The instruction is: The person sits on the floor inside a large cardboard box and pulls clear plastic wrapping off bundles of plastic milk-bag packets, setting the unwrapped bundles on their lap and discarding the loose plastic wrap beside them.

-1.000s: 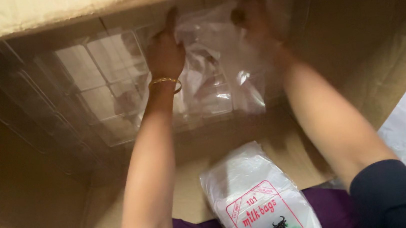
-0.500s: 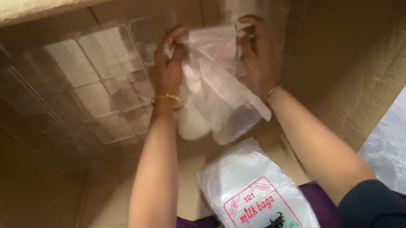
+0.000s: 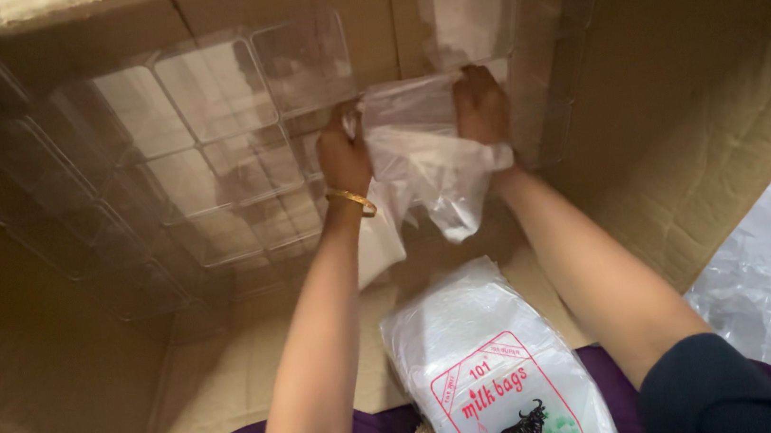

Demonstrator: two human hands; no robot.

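Inside the large cardboard box point(image 3: 684, 147), against what appear to be stacked clear plastic trays point(image 3: 206, 140) and above a printed pack of bags point(image 3: 498, 376), a thin clear plastic bag point(image 3: 423, 165) is held up, its top edge clamped by the fingers of the left hand point(image 3: 343, 154) and right hand point(image 3: 481, 106).

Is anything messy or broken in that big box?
Nothing looks broken. The clear plastic boxes sit stacked in neat rows inside the cardboard carton. Only the thin plastic bag, held by both hands, is crumpled.
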